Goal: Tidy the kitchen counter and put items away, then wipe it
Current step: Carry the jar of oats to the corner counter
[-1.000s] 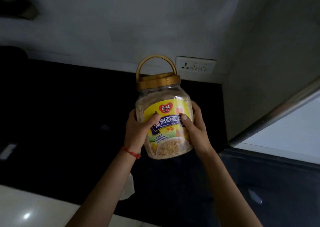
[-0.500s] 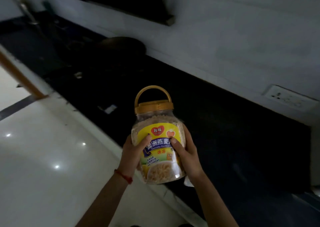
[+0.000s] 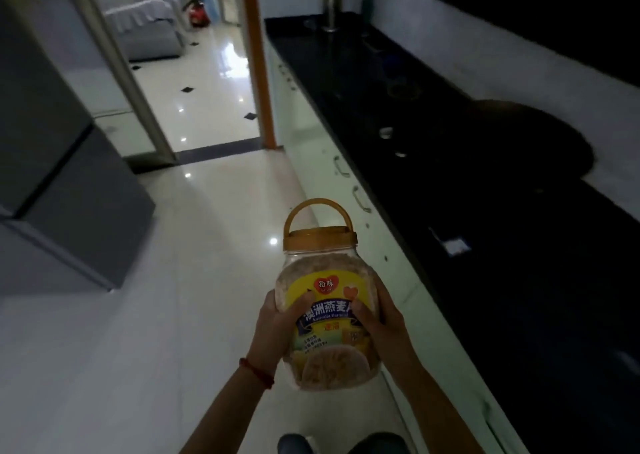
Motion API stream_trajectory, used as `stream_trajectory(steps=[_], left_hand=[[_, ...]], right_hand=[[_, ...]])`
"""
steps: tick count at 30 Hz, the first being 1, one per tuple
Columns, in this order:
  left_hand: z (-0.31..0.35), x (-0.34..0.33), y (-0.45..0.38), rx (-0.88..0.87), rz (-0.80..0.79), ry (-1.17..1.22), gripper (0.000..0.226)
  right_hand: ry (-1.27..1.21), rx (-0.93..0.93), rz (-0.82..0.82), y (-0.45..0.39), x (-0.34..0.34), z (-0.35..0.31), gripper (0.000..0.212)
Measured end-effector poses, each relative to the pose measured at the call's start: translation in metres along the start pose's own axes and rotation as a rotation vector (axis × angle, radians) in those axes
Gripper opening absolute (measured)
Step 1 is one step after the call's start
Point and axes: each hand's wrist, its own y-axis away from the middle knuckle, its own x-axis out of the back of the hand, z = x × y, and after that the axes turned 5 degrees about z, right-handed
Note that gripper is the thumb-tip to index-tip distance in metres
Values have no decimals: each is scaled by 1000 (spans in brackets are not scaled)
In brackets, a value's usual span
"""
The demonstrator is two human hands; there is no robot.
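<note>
Both hands hold a clear oatmeal jar upright in the air over the pale floor, to the left of the dark desk. The left hand and right hand press its sides, fingers wrapped onto the yellow label. The orange lid's handle stands up.

counter: items too dark | fingers: mostly behind jar

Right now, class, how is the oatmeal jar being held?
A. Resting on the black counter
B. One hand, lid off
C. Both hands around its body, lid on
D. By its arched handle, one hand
C: the left hand and right hand clasp the oatmeal jar at its sides, over the floor; the lid is on and the handle untouched.
</note>
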Motion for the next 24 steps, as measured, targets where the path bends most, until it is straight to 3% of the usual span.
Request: stream_trajectory(steps=[3,10,20,24], left_hand=[[12,29,-24,5,72,55,95],[57,72,-126,0,176,79,93],[161,134,-282,-31,272,126,111],[179,163,-338,-56,284,132,97]], right_hand=[[77,-15,-82,-39,-36,-3,52],[112,-16,-194,-160,-109,-11,42],[144,-22,-380,-343,-223,-70,54],[127,-64,-452,-392,-270,-84,96]])
